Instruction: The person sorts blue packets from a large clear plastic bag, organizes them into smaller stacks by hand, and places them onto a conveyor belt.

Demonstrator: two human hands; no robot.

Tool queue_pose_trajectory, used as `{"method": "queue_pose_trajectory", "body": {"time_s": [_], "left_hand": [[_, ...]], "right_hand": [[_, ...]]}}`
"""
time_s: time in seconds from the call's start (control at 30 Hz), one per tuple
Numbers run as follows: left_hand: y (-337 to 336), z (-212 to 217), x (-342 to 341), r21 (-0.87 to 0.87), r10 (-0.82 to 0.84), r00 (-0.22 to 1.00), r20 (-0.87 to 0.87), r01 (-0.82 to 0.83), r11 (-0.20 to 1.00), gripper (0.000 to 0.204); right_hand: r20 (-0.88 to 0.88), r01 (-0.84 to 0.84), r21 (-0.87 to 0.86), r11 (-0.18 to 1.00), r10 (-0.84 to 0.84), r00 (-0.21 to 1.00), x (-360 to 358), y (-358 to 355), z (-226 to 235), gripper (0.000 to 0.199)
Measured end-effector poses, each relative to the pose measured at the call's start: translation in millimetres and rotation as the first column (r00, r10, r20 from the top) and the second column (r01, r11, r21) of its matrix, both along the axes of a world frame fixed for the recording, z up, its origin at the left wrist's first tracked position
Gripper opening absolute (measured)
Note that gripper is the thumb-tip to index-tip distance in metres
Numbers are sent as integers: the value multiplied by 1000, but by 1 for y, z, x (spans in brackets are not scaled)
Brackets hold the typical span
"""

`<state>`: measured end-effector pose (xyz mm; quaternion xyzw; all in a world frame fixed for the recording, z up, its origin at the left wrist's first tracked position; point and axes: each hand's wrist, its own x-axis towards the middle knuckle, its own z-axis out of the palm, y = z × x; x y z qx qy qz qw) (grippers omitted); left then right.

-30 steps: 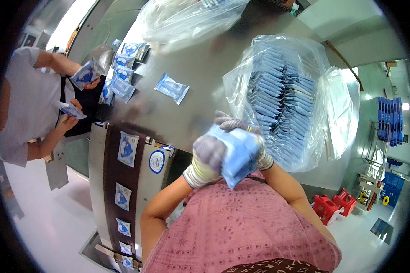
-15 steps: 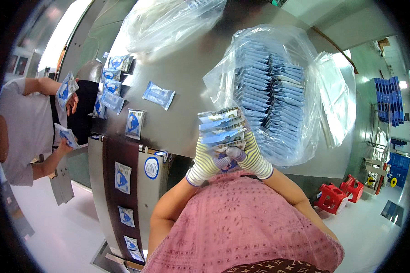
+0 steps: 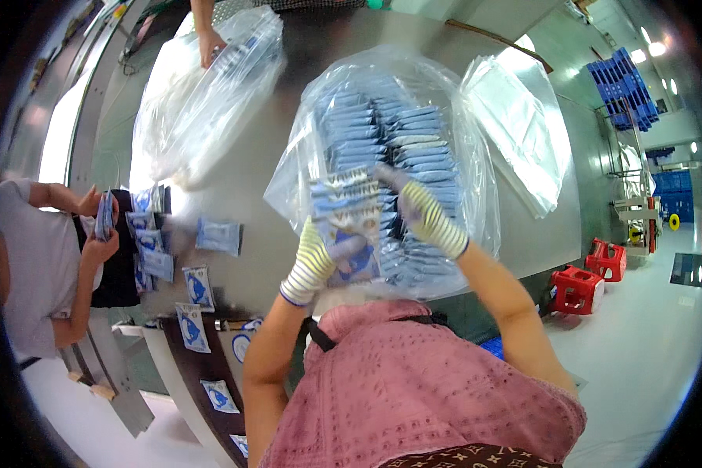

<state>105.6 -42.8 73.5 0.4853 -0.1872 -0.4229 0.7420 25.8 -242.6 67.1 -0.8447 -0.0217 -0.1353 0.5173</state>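
Across the long grey steel table (image 3: 288, 195), the biggest thing is the clear plastic bag (image 3: 452, 125) lying open toward the person in the pink top, already packed with rows of flat blue-and-white sachets (image 3: 413, 148). Beyond it a second clear plastic sack (image 3: 203, 117) is held at its far end by another person's hand (image 3: 208, 48), and a spare empty bag (image 3: 522, 125) lies to the right. At the left, a dark conveyor belt (image 3: 203, 343) carries single sachets, and a co-worker in grey sorts more of them beside it.

Closer in, the left hand (image 3: 320, 257), in a yellow-striped knit glove, is clenched round the lower end of a fanned stack of blue sachets (image 3: 343, 226), held right at the mouth of the big bag. The right hand (image 3: 421, 210), gloved alike, presses flat against the stack's far side with fingers spread, squaring it.

My reading is that the loading step is under way: this bundle is about to join the rows. That calls for keeping the stack pinched tight and sliding it in level beside the nearest row, so no sachet slips out.
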Motion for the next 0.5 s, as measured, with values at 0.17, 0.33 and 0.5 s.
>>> {"method": "queue_pose_trajectory", "body": {"time_s": [0.17,0.33,0.5], "left_hand": [[-100,3,72,415,-172,946,276,44,909,74],[-201,8,151,814,-551,701,453,-72,577,57],[-284,-63,169,692,-629,293,720,-376,617,63]], "right_hand": [[-152,3,-876,482,-281,948,60,-160,-37,59],[-643,-220,-676,703,-418,641,86,-223,-84,70],[-478,-151,-698,700,-298,826,80,-214,-78,61]]}}
